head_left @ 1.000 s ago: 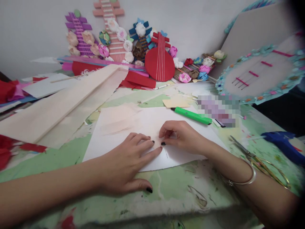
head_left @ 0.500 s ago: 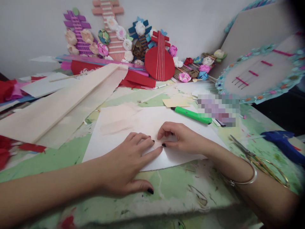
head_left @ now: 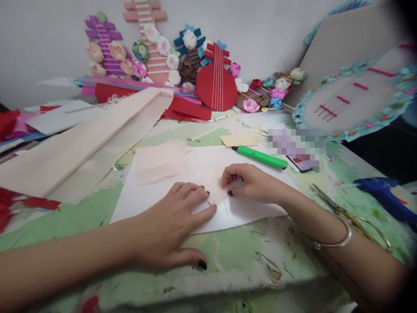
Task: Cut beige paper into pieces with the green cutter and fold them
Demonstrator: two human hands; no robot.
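Observation:
A small piece of thin cream crepe paper (head_left: 213,179) lies on a white sheet (head_left: 143,202). My left hand (head_left: 172,221) rests flat over the sheet, fingers spread and fingertips pressing the lower left of that piece. At its right edge my right hand (head_left: 252,182) is curled, thumb and forefinger drawn close together on the paper's border; the exact grip is partly hidden. To the upper left on the sheet sit several pale crepe pieces (head_left: 159,161). A green utility knife (head_left: 262,157) lies across the sheet's upper right edge.
Gold-handled scissors (head_left: 342,211) and a blue glue gun (head_left: 381,191) lie at right. A long folded cream paper (head_left: 87,143) covers the left side. Behind stand a red paper lute (head_left: 216,87), other paper instruments with flowers, and a flower-edged round panel (head_left: 352,100).
My right hand has shifted slightly right, away from the left fingertips, showing more of the cream piece between them. My left hand stays nearly in place.

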